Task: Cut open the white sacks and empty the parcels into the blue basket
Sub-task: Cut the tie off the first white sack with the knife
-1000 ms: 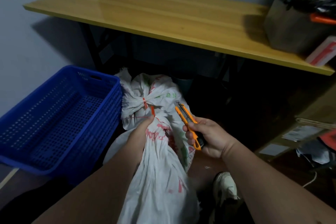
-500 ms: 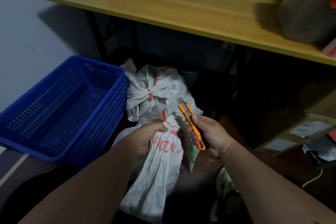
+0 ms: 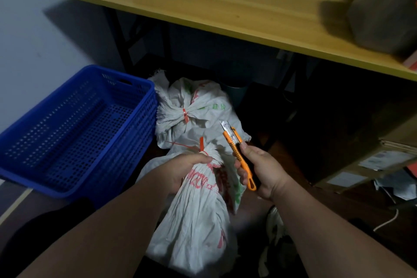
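My left hand (image 3: 180, 170) grips the gathered neck of a white sack (image 3: 198, 221) with red print, just below its orange zip tie (image 3: 201, 145). My right hand (image 3: 259, 174) holds an orange utility knife (image 3: 237, 149), blade out and pointing up-left, a short way right of the tied neck. A second white sack (image 3: 191, 106), also tied with an orange zip tie, lies behind on the floor. The blue basket (image 3: 74, 128) stands to the left with nothing in it.
A yellow wooden table (image 3: 225, 7) spans the back, with dark legs and a grey box (image 3: 381, 13) on its right end. A cardboard box (image 3: 370, 153) with labels sits at the right, with papers and a white cord on the floor.
My left hand has pulled the near sack's neck up and closer to me. The knife has stayed just right of the neck. The view has shifted slightly.
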